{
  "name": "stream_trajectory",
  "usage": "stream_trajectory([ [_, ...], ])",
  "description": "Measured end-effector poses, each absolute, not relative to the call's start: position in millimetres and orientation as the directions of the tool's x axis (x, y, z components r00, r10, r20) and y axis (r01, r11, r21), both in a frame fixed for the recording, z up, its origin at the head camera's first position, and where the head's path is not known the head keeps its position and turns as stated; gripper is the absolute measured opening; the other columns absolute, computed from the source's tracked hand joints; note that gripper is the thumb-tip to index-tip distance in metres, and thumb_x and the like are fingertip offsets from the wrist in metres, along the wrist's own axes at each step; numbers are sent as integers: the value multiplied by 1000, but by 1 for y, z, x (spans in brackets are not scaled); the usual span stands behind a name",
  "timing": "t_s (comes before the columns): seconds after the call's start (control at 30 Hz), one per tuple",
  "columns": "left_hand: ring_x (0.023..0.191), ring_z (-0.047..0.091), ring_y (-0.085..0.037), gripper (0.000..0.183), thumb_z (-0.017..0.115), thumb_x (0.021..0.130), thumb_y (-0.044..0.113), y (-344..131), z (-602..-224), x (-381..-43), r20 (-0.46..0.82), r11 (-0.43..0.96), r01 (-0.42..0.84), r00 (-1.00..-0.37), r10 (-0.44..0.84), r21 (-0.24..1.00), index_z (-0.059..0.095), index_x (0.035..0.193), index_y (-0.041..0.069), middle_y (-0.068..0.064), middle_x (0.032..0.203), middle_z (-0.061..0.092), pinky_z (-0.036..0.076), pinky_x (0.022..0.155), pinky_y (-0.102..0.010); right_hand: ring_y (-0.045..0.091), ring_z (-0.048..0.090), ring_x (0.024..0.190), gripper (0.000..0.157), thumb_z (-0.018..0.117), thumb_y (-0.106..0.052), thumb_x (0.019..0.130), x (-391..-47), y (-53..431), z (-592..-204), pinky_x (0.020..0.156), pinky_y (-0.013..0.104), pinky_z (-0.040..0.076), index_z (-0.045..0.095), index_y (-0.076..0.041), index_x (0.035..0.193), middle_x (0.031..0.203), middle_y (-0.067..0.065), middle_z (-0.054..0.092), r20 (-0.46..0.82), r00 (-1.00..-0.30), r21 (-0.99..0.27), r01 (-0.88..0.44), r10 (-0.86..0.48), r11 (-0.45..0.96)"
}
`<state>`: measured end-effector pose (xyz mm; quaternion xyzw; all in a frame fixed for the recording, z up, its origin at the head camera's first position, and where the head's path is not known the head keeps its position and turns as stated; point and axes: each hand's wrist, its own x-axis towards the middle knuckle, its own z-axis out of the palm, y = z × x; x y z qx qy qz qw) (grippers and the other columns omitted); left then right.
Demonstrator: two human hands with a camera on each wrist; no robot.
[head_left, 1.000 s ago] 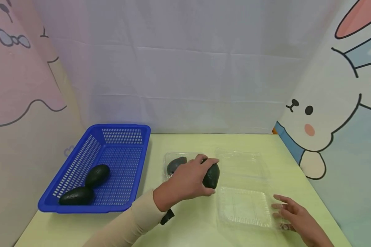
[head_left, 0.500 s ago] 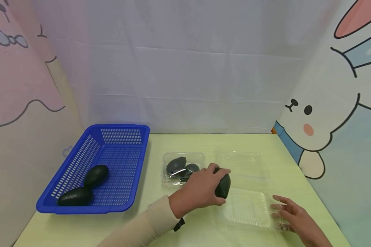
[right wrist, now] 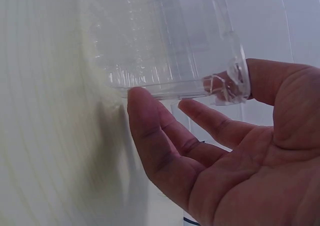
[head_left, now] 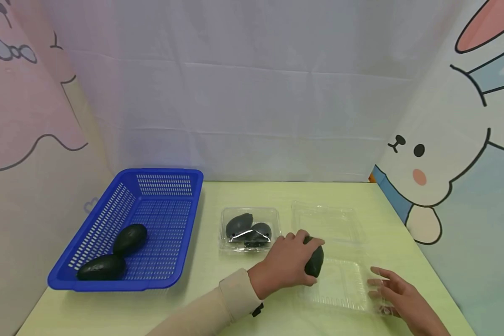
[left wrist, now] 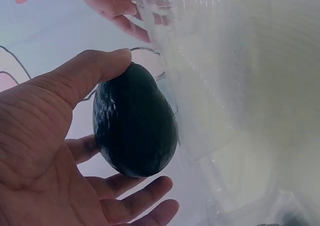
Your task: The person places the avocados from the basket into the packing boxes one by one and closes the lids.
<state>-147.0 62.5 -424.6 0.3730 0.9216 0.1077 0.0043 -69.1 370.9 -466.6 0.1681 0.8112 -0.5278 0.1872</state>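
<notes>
In the head view my left hand (head_left: pixel 285 261) holds a dark green avocado (head_left: pixel 314 257) over the left side of an open clear plastic clamshell box (head_left: pixel 340 284). The left wrist view shows the thumb on one end of the avocado (left wrist: pixel 135 121) and the fingers beneath it. My right hand (head_left: pixel 405 294) is at the right edge of the clamshell, fingers spread and lightly bent. Up close in the right wrist view, its fingertips (right wrist: pixel 142 98) meet the clear wall, while the thumb is partly seen through the plastic corner. The clamshell's lid (head_left: pixel 329 221) lies folded back behind its base.
A blue plastic basket (head_left: pixel 186 233) at the left holds two avocados (head_left: pixel 102 267). Between basket and clamshell stands a closed clear box (head_left: pixel 273 214) with dark avocados inside. A white cloth (head_left: pixel 252 93) hangs behind the pale yellow table (head_left: pixel 210 200).
My left hand has carried the avocado right and nearer to me, from beside the closed box to over the clamshell base, uncovering the closed box. The right hand has stayed in place.
</notes>
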Motion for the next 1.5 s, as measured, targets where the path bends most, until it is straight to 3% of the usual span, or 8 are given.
stream_trajectory([
  [0.4,124,51,-22,82,81,80,62,73,-437,-147,65,711,699,-715,696,79,50,150,34,-1,135,54,44,98,-39,35,66,116,58,49,-21,110,-69,374,-470,87,49,57,27,4,158,144,30,54,-492,-869,-804,477,54,355],
  [0.73,126,49,-22,81,81,76,68,75,-450,-150,124,719,694,-712,691,-19,54,146,35,0,130,57,41,101,-42,34,67,114,56,49,-19,110,-70,371,-471,87,48,58,30,4,158,142,28,56,-491,-868,-796,480,70,368],
  [1.5,132,47,-25,76,84,77,63,75,-453,-151,78,719,695,-717,693,-9,58,141,31,0,140,53,40,106,-47,31,67,112,55,50,-17,109,-72,371,-468,85,46,59,32,4,156,140,27,58,-508,-857,-784,501,86,368],
])
